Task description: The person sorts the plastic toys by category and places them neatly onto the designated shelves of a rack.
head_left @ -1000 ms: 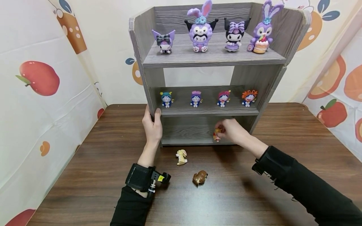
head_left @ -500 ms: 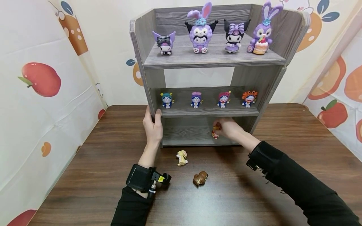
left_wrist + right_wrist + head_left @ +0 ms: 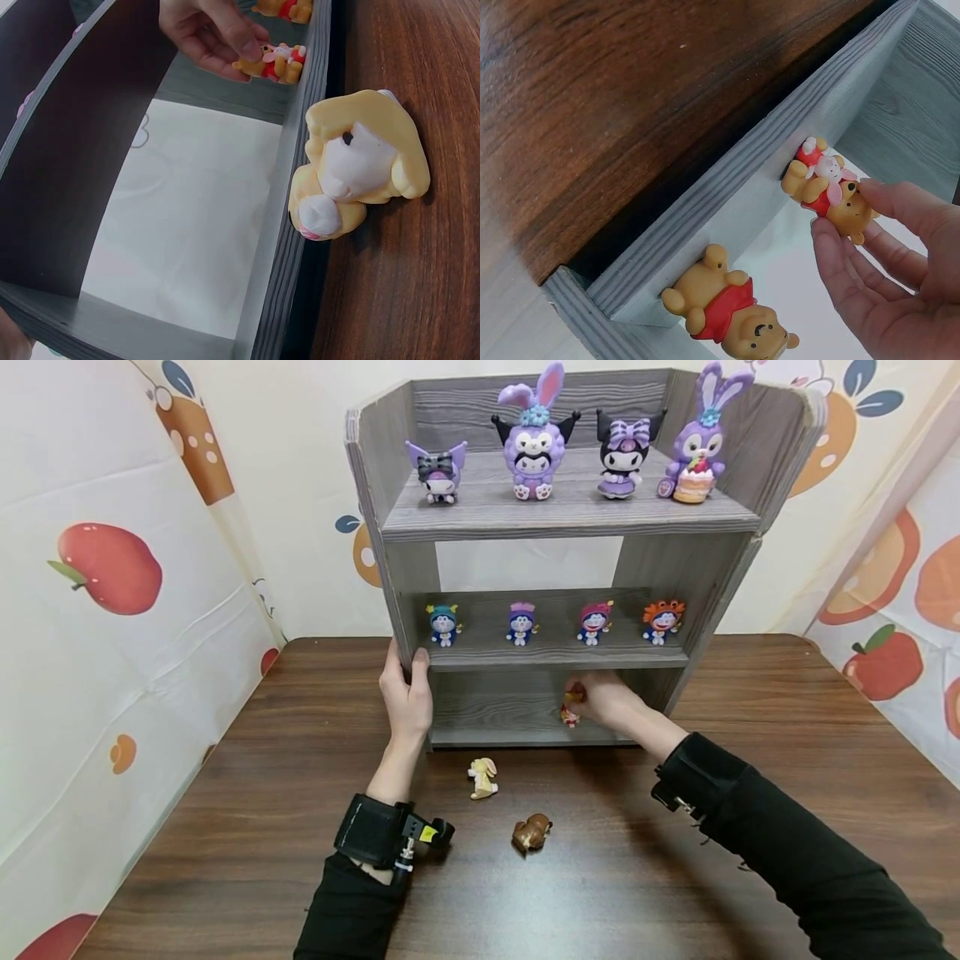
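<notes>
My left hand [image 3: 407, 702] grips the lower left side panel of a grey wooden shelf unit [image 3: 558, 659], thumb in front and fingers behind. Inside the bottom compartment, my right hand [image 3: 603, 702] pinches the head of a small yellow bear figurine [image 3: 829, 184] between thumb and fingers. The bear wears red and holds a pink piglet; its feet are right at the bottom board. A second bear figurine [image 3: 720, 300] in a red shirt sits on that board, nearer the right end. In the head view my right hand hides this second bear.
On the table before the shelf are a cream long-eared figurine [image 3: 483, 778] and a brown figurine [image 3: 532, 832]. Several small blue figurines [image 3: 521, 624] line the middle shelf. Several larger purple figurines [image 3: 533, 453] stand on top. Printed cloth [image 3: 150, 735] hangs around the table.
My right hand has moved slightly deeper into the bottom compartment with the piglet-holding bear figurine, bringing it onto the board. My left hand stays on the side panel.
</notes>
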Demonstrator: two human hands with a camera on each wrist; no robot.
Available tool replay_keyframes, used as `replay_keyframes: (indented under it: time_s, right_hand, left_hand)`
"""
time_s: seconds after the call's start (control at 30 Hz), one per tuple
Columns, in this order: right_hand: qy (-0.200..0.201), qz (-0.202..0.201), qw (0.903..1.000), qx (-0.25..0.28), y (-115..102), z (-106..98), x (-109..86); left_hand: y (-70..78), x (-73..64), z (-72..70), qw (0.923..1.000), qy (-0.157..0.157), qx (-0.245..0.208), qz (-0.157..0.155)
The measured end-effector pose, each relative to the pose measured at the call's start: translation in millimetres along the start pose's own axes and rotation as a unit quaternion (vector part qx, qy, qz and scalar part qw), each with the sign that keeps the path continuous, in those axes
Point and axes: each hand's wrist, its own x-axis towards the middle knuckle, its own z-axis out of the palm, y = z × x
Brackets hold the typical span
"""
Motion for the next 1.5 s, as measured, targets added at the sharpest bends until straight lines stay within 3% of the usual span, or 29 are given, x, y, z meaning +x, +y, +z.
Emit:
replay_keyframes:
  time_s: [0.2, 0.37, 0.57, 0.77, 0.87, 1.0, 1.2, 1.33, 1.4, 1.5]
  right_hand:
    - [0.012, 0.004, 0.9998, 0.013, -1.7, -3.5, -3.8]
    - [0.040, 0.014, 0.9989, -0.020, -9.1, -9.0, -13.6]
    - [0.116, 0.005, 0.9907, -0.071, -29.6, -16.8, -38.1]
    - [0.217, -0.030, 0.9742, -0.054, -50.6, -31.4, -65.9]
    - [0.287, -0.051, 0.9564, -0.018, -53.6, -41.1, -73.2]
    - [0.382, -0.060, 0.9214, 0.040, -48.6, -51.5, -76.3]
    - [0.526, -0.038, 0.8430, 0.107, -33.9, -57.7, -75.1]
    - [0.589, -0.008, 0.7948, 0.146, -25.4, -58.5, -72.1]
    - [0.603, 0.013, 0.7801, 0.165, -21.0, -58.2, -69.8]
    - [0.600, 0.048, 0.7754, 0.189, -14.4, -57.0, -65.9]
  left_hand:
    - [-0.3, 0.7, 0.3, 1.0000, 0.002, -0.001, 0.002]
    - [-0.3, 0.6, 0.3, 1.0000, 0.003, 0.000, 0.002]
    - [-0.3, 0.1, 0.4, 1.0000, 0.005, 0.001, -0.003]
    - [-0.2, 0.2, 0.5, 1.0000, 0.002, -0.005, 0.001]
    - [-0.2, 0.1, 0.2, 1.0000, 0.002, -0.004, 0.002]
    - [0.4, -0.4, 0.1, 1.0000, 0.004, -0.001, 0.000]
    - [1.0, -1.1, 0.4, 1.0000, 0.003, 0.001, -0.002]
    - [1.1, -0.9, 0.5, 1.0000, 0.002, 0.001, -0.003]
    - [1.4, -0.8, 0.5, 1.0000, 0.002, 0.002, -0.004]
    - [2.0, -0.4, 0.5, 1.0000, 0.002, 0.001, -0.003]
